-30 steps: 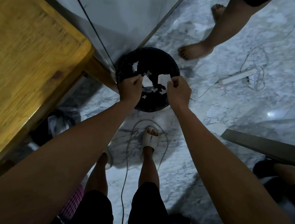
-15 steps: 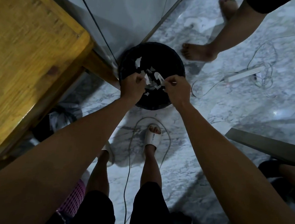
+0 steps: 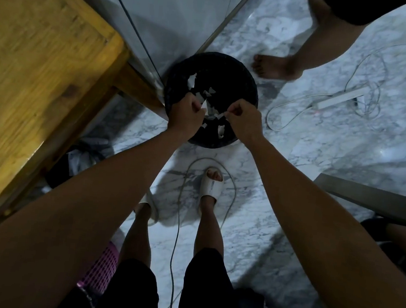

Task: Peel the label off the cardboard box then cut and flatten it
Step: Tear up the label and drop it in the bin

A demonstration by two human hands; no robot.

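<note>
Marble floor (image 3: 320, 144) w/ black bin (image 3: 230, 82); both hands' fingers (image 3: 235, 111) pinch label scraps (image 3: 218, 116).

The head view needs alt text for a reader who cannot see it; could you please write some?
Seen from above, a person's left hand and right hand each pinch white label scraps over a round black bin already holding torn white pieces. The bin stands on a marble floor beside a wooden table.

Head camera looks steeply down, seemingly near the hands (image 3: 215, 118)
</note>
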